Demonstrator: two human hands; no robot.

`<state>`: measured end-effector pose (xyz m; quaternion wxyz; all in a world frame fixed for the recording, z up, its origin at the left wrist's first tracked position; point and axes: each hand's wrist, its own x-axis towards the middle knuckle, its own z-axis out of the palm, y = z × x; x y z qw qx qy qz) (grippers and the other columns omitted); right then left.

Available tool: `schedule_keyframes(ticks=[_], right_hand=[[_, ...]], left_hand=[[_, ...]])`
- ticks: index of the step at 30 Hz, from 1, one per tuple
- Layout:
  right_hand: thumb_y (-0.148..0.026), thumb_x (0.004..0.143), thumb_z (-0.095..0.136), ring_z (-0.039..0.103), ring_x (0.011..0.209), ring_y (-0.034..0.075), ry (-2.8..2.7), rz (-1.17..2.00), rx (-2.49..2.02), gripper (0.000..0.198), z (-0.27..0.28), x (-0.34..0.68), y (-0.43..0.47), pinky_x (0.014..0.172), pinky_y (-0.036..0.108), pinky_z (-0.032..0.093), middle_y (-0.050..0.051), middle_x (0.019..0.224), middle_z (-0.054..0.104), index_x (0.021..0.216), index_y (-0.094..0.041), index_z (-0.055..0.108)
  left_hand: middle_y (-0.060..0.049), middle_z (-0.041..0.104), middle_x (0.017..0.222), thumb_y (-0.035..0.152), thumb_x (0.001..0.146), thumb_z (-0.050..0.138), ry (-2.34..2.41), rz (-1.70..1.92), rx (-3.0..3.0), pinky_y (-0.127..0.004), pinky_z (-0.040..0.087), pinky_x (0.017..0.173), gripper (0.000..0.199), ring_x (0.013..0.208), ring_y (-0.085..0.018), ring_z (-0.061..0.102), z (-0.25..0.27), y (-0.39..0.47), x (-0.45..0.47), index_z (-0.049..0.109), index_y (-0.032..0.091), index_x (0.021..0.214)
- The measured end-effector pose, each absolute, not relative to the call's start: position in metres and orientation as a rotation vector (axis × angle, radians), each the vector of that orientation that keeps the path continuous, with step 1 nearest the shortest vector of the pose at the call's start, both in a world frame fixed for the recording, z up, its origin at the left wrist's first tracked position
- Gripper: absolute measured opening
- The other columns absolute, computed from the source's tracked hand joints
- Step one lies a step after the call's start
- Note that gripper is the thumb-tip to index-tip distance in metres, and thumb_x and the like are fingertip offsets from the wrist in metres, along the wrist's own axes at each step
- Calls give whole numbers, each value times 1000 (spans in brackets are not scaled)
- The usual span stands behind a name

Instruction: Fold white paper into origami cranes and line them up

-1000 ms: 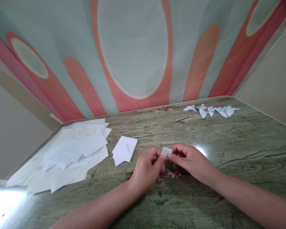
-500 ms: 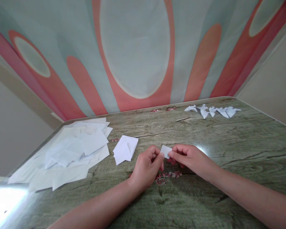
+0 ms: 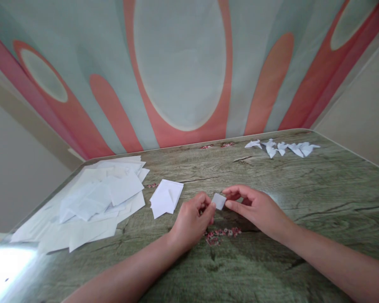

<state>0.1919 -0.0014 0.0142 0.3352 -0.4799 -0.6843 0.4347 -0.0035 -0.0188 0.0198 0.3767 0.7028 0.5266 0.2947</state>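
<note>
A small white folded paper square [image 3: 219, 201] is pinched at its left side between the thumb and fingers of my left hand [image 3: 194, 216]. My right hand [image 3: 252, 206] is at the square's right side, its thumb and fingers parted around the right corner; it does not grip the paper. Left of my hands lies a small stack of white paper [image 3: 166, 198], its sheets slightly fanned. Several folded paper birds [image 3: 281, 147] rest in a row near the table's back right edge.
A large spread pile of white paper sheets [image 3: 123, 187] covers the table's left side. The wood-grain table [image 3: 303, 261] carries small floral prints. Behind it stands a wall hanging [image 3: 180, 63] with coral and pale blue shapes.
My right hand has opened and let go of the paper square's right side. The square has turned slightly in my left hand, which still pinches it.
</note>
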Motion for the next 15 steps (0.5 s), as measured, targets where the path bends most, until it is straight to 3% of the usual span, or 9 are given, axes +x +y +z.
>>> schedule_keyframes(ticks=[6,15], right_hand=[[-21,86,59,60,92,18,-2032,569,-975,12,5,193,-2,82,33,49,4,96,66,97,-23,65],[-12,89,49,59,92,19,-2185,322,-823,19,4,195,-1,82,37,51,6,93,67,93,-20,66]], left_hand=[[0,60,65,29,90,46,1386,581,2251,-24,35,60,20,61,-13,54,17,-19,-9,53,19,74],[0,62,64,27,90,47,1375,540,2422,-26,35,62,18,61,-15,55,17,-21,-8,53,20,74]])
